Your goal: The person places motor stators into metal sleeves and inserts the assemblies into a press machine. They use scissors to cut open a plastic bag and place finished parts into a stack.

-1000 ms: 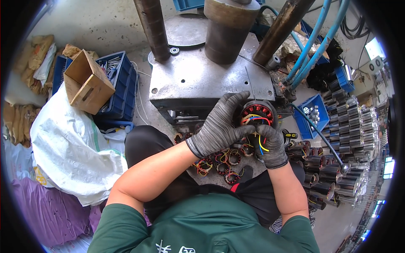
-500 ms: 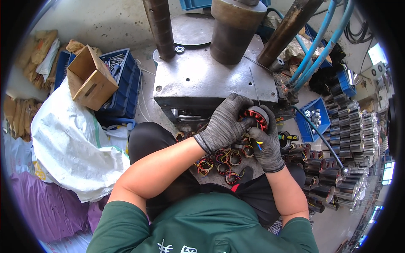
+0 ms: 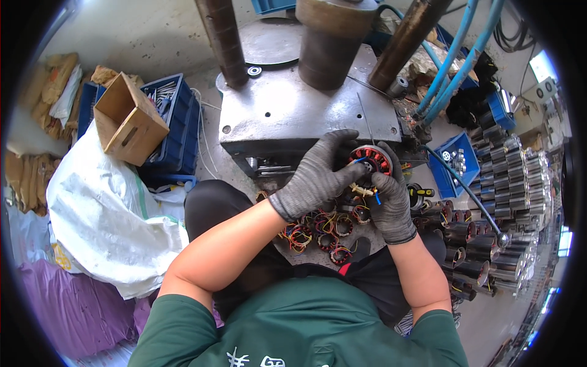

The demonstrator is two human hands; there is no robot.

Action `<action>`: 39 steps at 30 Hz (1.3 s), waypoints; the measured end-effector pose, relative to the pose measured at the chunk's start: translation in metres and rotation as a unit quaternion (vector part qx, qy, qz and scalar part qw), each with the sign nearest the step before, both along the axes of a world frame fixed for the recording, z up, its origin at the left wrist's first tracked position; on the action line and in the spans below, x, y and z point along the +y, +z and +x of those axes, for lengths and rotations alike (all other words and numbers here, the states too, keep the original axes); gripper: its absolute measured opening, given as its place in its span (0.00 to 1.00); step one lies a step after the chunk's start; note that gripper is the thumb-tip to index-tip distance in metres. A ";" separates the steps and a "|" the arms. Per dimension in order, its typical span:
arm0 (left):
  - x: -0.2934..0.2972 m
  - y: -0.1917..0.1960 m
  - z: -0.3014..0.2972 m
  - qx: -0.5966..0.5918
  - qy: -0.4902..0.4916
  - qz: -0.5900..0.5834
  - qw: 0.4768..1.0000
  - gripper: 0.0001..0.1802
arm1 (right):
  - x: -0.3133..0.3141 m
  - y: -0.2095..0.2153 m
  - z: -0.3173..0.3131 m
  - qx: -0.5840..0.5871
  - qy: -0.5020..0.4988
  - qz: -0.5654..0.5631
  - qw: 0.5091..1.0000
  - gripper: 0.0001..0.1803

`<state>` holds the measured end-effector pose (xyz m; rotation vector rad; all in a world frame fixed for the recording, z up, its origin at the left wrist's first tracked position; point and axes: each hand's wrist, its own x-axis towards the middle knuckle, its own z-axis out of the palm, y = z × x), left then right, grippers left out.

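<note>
A ring-shaped motor stator (image 3: 381, 160) with red coil windings is tilted up in front of the machine's metal block. My right hand (image 3: 392, 205), in a grey knit glove, is closed around its right and lower side, the thumb at the front. My left hand (image 3: 318, 175), gloved alike, has its thumb and forefinger spread apart at the stator's left side; the thumb reaches to the lead wires (image 3: 362, 191). Some of its fingertips are hidden. Blue, yellow and pale leads hang from the stator. Several more wound stators (image 3: 324, 226) with coloured leads lie on the floor below my hands.
Ahead stands a press-like machine with a steel bed (image 3: 293, 116), posts and a thick ram (image 3: 333, 49). At right are a blue bin (image 3: 454, 164) of small parts, a ball-ended lever (image 3: 502, 239) and stacked metal cylinders (image 3: 507, 208). A wooden box (image 3: 137, 137) and white sack (image 3: 104, 208) sit left.
The stator has turned so its coil face and leads show more. My left hand's fingers have spread from its edge, while my right hand keeps hold. The view has shifted slightly.
</note>
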<state>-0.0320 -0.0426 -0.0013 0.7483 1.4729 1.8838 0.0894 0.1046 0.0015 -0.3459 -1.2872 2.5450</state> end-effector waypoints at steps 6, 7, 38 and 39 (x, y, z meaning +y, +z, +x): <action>-0.003 -0.011 0.002 0.123 -0.006 -0.002 0.992 0.48 | 0.014 -0.007 0.000 0.017 -0.046 -0.030 0.998 0.40; -0.003 -0.013 0.003 0.177 -0.011 -0.020 0.984 0.52 | 0.012 -0.005 0.000 0.015 -0.055 -0.033 0.998 0.40; -0.004 -0.003 0.004 0.422 0.132 0.030 0.896 0.59 | 0.000 -0.003 0.015 0.152 0.065 0.188 0.968 0.74; -0.002 -0.004 0.005 0.405 0.140 0.047 0.902 0.59 | 0.004 -0.003 0.015 0.161 0.069 0.264 0.948 0.72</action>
